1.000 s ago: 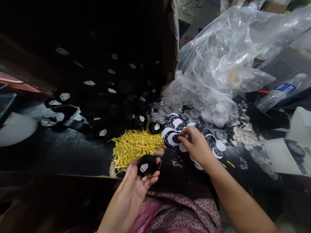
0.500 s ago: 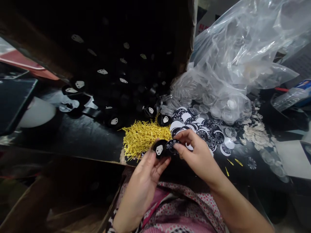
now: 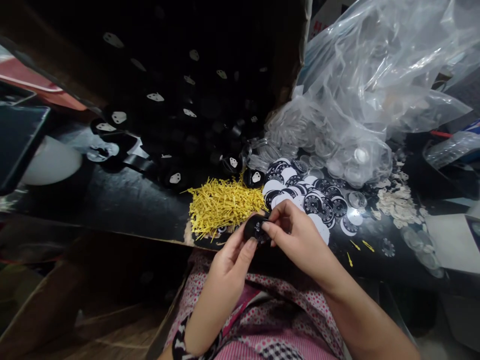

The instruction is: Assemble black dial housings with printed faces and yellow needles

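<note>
Between its thumb and fingers, my left hand (image 3: 224, 272) grips a round black case (image 3: 249, 229) in front of the yellow pile. My right hand (image 3: 302, 240) pinches a black dial disc (image 3: 258, 226) with white markings. The disc lies over the case and covers its white inner piece; whether it is fully seated I cannot tell. Small yellow pointers (image 3: 225, 206) are heaped just beyond my left hand. Past my right hand spreads a pile of black-and-white dial discs (image 3: 313, 203), some with their white backs up.
A large carton (image 3: 168, 60) holds several black cases with white pieces. Clear round covers (image 3: 354, 172) spill from a plastic bag (image 3: 375, 75). To the right are small off-white plates (image 3: 398, 202), a white box (image 3: 452, 242) and a few loose yellow pointers (image 3: 368, 246).
My right hand has brought the dial disc left onto the black case. The case's white piece, visible before, is now covered, and my left thumb has come up to its front edge.
</note>
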### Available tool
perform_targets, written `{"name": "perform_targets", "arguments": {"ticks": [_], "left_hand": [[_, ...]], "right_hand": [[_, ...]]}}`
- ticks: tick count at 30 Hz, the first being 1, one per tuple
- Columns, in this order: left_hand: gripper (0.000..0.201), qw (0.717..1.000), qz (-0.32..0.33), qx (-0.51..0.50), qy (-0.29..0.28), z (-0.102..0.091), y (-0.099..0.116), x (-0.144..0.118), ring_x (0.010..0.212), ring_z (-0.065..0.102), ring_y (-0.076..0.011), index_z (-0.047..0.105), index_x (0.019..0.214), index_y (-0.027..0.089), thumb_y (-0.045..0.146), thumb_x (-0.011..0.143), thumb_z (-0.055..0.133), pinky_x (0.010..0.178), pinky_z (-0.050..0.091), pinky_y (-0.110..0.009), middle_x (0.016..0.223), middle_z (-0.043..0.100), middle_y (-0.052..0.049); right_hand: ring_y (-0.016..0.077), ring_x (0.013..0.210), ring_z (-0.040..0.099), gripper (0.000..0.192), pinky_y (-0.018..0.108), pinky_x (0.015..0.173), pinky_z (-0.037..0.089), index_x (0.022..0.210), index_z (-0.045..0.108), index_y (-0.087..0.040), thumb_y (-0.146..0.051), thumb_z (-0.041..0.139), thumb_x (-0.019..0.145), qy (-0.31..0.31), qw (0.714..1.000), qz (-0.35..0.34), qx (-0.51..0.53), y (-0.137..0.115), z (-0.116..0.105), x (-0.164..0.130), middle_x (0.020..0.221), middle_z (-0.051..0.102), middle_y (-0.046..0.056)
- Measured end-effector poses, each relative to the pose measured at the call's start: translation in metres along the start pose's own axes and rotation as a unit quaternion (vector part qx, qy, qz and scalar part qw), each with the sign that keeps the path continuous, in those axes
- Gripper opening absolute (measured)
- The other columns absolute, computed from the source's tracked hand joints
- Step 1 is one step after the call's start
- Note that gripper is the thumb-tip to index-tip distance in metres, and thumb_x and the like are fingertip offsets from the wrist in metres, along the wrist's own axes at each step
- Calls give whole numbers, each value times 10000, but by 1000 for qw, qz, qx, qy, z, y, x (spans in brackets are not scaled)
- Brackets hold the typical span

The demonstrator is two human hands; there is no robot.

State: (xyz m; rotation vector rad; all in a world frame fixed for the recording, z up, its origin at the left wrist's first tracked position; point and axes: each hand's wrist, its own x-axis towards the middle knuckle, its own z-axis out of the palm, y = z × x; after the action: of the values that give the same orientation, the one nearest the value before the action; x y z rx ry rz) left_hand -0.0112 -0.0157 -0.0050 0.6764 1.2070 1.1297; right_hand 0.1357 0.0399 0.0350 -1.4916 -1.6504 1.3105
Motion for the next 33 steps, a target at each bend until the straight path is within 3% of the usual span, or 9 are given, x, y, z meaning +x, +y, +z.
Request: {"name": "perform_targets", "arguments": {"ticks": [5, 9, 11, 14, 17, 20, 22, 28, 33], "left_hand": [[380, 996, 40, 79, -10, -1, -1, -4, 1211, 609, -276, 687, 1196, 272, 351, 824, 674, 1049, 466, -393, 1253, 690, -51], [338, 979, 50, 196, -14, -18, -7, -11, 1106, 665, -275, 701, 1158, 278, 349, 831, 657, 961, 527, -370, 1182, 718, -50], [344, 977, 41, 208, 15, -28, -9, -11, 1062, 680, -270, 702, 1147, 280, 366, 814, 680, 941, 537, -365, 1143, 729, -45], [375, 993, 1, 79, 84, -34, -6, -7, 1040, 687, -275, 690, 1145, 249, 392, 799, 703, 953, 538, -406, 1110, 738, -55], [345, 989, -17, -91, 120, -29, 2, -2, 1056, 683, -287, 691, 1098, 199, 359, 794, 719, 977, 530, -458, 1119, 733, -81], [296, 977, -12, -167, 131, -22, 8, -1, 1112, 663, -286, 684, 1095, 193, 314, 825, 702, 982, 533, -460, 1143, 724, -92], [300, 972, -14, -199, 124, -19, 9, -1, 1145, 648, -294, 665, 1135, 212, 312, 853, 676, 977, 537, -473, 1189, 707, -93], [351, 956, -101, -275, 22, -10, 9, 4, 1119, 666, -304, 617, 1218, 252, 315, 874, 644, 979, 520, -534, 1257, 684, -90], [258, 961, -67, -264, 40, -3, 15, 10, 1160, 642, -285, 694, 1104, 185, 278, 866, 656, 1021, 501, -476, 1161, 725, -109]], "right_hand": [[129, 695, 532, 212, 262, 612, 427, 925, 497, -218, -319, 663, 840, -31, 999, 13, -33, 3, 1, -12, 827, 579, -18], [140, 759, 587, 137, 272, 681, 463, 998, 538, -207, -229, 600, 877, -59, 997, -17, -46, 2, 1, -20, 873, 630, 1], [147, 810, 615, 111, 283, 737, 470, 1006, 570, -205, -219, 588, 897, -87, 992, -52, -77, 1, 1, -15, 927, 669, 14], [202, 916, 619, 87, 348, 827, 435, 973, 615, -190, -226, 545, 936, -75, 964, -111, -230, -1, 8, 4, 989, 696, 56], [262, 893, 601, 159, 407, 797, 388, 946, 624, -156, -225, 481, 955, -38, 895, -138, -423, -4, 19, 24, 962, 692, 113], [268, 845, 596, 196, 403, 752, 359, 930, 617, -138, -234, 449, 961, -39, 856, -157, -491, -6, 26, 34, 923, 688, 128], [255, 838, 596, 187, 389, 751, 347, 901, 614, -146, -237, 462, 956, -40, 862, -153, -481, -6, 25, 33, 896, 689, 111], [181, 779, 577, 109, 325, 739, 353, 828, 596, -184, -242, 570, 916, -30, 942, -97, -320, -3, 13, 19, 831, 671, 29], [191, 852, 578, 73, 329, 791, 390, 857, 633, -184, -232, 614, 909, 3, 953, -136, -272, 1, 9, 9, 892, 652, 44]]}}
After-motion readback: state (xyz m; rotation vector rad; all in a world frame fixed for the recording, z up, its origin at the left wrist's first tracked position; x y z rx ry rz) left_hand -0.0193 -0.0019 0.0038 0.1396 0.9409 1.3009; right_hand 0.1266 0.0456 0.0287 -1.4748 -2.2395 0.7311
